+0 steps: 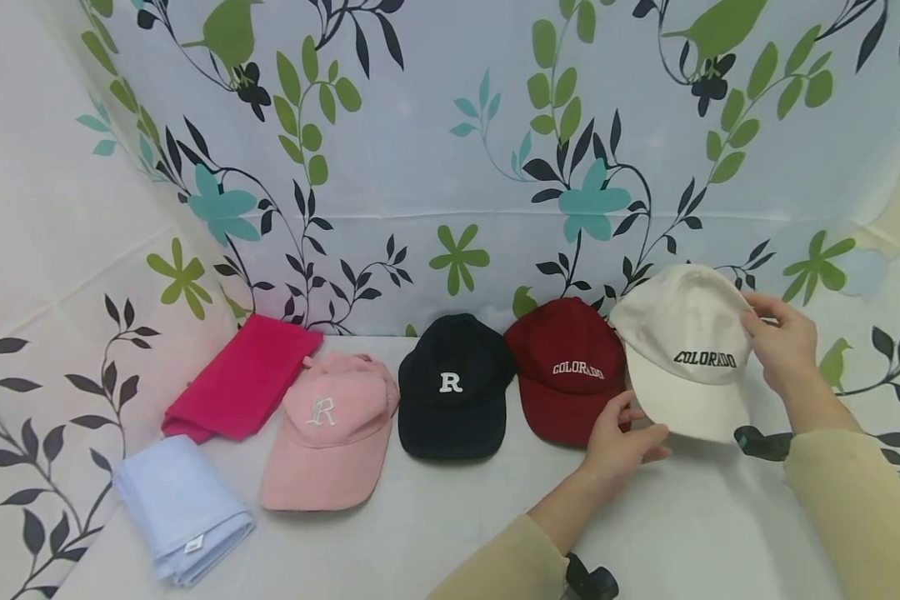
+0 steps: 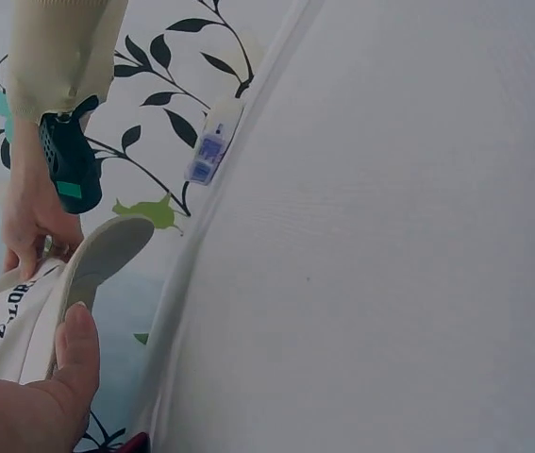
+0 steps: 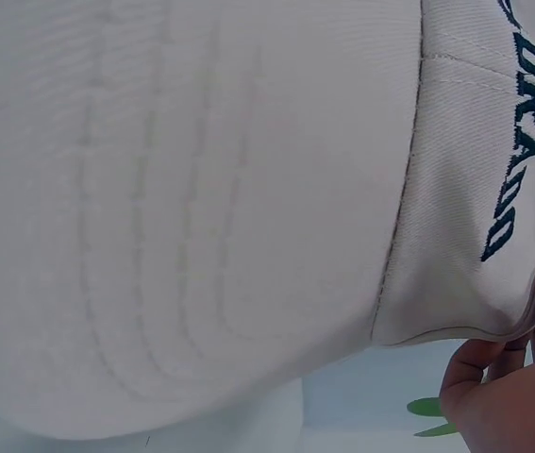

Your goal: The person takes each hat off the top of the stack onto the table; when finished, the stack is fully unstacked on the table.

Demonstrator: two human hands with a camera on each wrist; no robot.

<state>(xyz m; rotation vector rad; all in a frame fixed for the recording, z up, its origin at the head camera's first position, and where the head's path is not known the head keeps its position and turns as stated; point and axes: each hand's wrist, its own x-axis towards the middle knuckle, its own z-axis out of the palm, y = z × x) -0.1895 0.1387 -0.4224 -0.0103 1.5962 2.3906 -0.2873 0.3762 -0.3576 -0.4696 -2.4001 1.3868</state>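
A white baseball cap (image 1: 682,325) with dark "COLORADO" lettering is tilted up at the right of the row, its brim toward the front. My right hand (image 1: 787,342) pinches the side edge of its crown; in the right wrist view those fingers (image 3: 508,363) curl at the lower edge. At the brim's left corner is my left hand (image 1: 615,446), thumb and fingers spread apart. The left wrist view shows its thumb (image 2: 78,349) overlapping the brim (image 2: 111,250). Beside that hand sits a dark red cap (image 1: 570,367), also lettered "COLORADO", partly covered by the fingers.
Leftward stand a black cap (image 1: 457,425) with a white R and a pink cap (image 1: 330,467). Folded magenta cloth (image 1: 247,379) and folded light blue cloth (image 1: 183,500) lie at the far left. Leaf-patterned fabric (image 1: 390,167) hangs behind the white table surface (image 1: 420,550).
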